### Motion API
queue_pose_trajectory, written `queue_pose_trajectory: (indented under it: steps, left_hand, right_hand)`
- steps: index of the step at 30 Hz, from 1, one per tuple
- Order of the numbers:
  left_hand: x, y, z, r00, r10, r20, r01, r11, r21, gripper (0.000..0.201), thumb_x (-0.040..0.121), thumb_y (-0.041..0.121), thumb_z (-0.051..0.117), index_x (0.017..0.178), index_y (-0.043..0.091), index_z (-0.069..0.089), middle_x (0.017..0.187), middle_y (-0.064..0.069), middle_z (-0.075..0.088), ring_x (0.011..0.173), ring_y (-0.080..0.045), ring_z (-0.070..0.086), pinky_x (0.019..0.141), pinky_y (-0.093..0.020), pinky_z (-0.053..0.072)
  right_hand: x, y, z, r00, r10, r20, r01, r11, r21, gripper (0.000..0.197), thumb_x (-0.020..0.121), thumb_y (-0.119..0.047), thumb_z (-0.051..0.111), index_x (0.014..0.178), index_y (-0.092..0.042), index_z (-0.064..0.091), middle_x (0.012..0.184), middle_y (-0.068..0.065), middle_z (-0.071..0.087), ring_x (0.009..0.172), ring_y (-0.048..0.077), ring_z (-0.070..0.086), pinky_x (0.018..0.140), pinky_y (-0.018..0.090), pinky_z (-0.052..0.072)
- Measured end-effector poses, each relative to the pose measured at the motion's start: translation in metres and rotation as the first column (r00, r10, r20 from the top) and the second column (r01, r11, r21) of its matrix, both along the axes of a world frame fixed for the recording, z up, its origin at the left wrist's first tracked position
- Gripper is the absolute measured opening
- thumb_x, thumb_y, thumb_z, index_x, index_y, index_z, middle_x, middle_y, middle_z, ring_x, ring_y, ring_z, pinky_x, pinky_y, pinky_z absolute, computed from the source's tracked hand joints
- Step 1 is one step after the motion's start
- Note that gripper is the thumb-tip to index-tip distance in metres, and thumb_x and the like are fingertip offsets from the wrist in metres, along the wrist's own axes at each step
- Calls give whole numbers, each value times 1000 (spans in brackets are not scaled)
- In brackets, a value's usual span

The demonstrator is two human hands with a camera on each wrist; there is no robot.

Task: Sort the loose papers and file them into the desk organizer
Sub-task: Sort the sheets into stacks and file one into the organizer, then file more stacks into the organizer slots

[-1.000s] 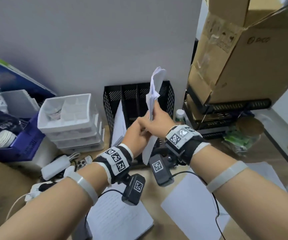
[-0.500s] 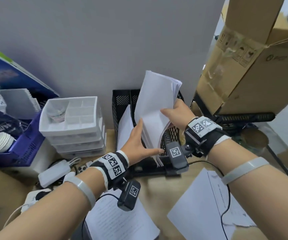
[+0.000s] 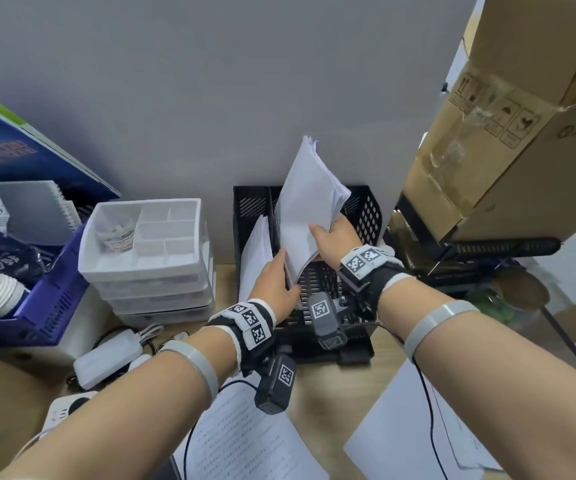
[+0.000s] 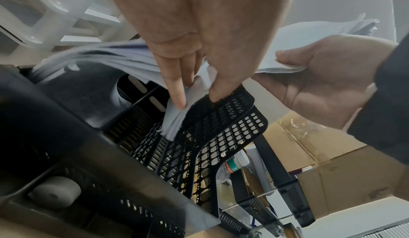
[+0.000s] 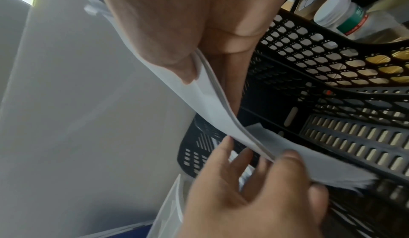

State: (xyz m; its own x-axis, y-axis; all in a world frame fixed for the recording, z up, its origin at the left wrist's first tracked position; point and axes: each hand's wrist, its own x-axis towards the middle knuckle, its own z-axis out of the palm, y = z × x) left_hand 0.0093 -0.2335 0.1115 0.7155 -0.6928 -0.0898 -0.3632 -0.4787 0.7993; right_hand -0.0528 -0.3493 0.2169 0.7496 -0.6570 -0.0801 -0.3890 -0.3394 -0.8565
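Head view: paper stack [image 3: 305,209] tilted over black organizer [image 3: 366,209], lower corner dipping into a slot. Your R hand [image 3: 335,237] grips stack's right edge; L hand [image 3: 274,282] pinches bottom corner, prob. steering it between dividers. Other sheets [image 3: 255,258] already in leftmost slot. Which slot stack enters: can't tell, hands block it.

My right hand [image 5: 177,32] pinches the stack of papers [image 5: 212,105] between thumb and fingers. My left hand [image 5: 254,198] holds the stack's lower end, thumb on the near face. The papers slant over the black perforated desk organizer [image 5: 332,77]. A white-capped bottle [image 5: 340,12] stands beyond the organizer's wall.
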Motion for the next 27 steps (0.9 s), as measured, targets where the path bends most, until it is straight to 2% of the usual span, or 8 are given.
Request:
queue_pose_trajectory:
  steps: [4,8,14,17,20,22,24,27]
  left_hand:
    - [9,-1,-8,997,76,-16,-75,996,55,74,90,30,64,154,23,27,143,-8,55,128,-24,57,108,-38,47]
    - [8,-3,-16,999,19,-28,-16,995,98,72,95,19,57,157,26,21,140,-10,59,124,-27,60,106,-35,47]
    - [8,7,-18,992,14,-124,-14,1000,-3,66,97,11,54,154,28,28,138,2,59,126,-13,58,112,-33,43]
    - [5,22,-15,993,43,-111,-51,996,-69,26,95,21,58,119,25,66,113,2,73,104,-13,69,93,-32,55]
    - [-6,45,-12,903,19,-430,-92,984,-151,21,98,22,56,88,10,70,87,-13,76,79,-23,77,62,-29,58]
    - [-10,67,-17,834,-2,-552,-23,999,-38,31,101,26,54,89,2,70,85,-18,76,76,-27,76,57,-26,58]
    - [-7,96,-37,858,9,-513,82,984,156,31,98,29,57,90,3,72,87,-13,77,82,-26,75,64,-26,56]
    - [0,150,-76,991,67,-115,4,850,527,12,87,30,68,94,20,70,103,-4,71,99,-23,66,83,-30,52]
  right_hand:
    - [10,8,-35,990,72,-121,-68,997,34,43,98,-19,47,140,-8,47,131,17,61,119,33,59,98,34,47]
    - [12,14,-74,966,163,-203,-138,982,131,51,95,-30,49,145,-26,42,129,10,64,112,29,63,99,44,52]
    - [-6,16,-89,963,219,-154,-198,969,145,44,97,-21,50,141,-23,46,124,1,64,114,18,61,98,30,47]
    - [-23,17,-98,934,228,-275,-227,973,35,28,89,-20,61,117,-15,59,96,-4,65,92,17,64,76,27,48]
    - [-42,26,-120,919,239,-313,-186,964,191,10,86,-17,62,92,-11,68,82,5,72,70,22,69,72,39,59]
    - [-57,38,-140,897,275,-345,-142,920,366,15,89,-9,58,80,-9,70,75,10,70,55,17,65,64,33,56]
    - [-74,50,-161,791,393,-470,-200,891,407,16,89,-15,60,81,-9,72,76,7,72,56,14,63,60,27,53]
    - [-94,69,-195,545,476,-691,-409,870,276,33,84,-29,64,114,-17,65,108,0,70,92,19,65,78,25,50]
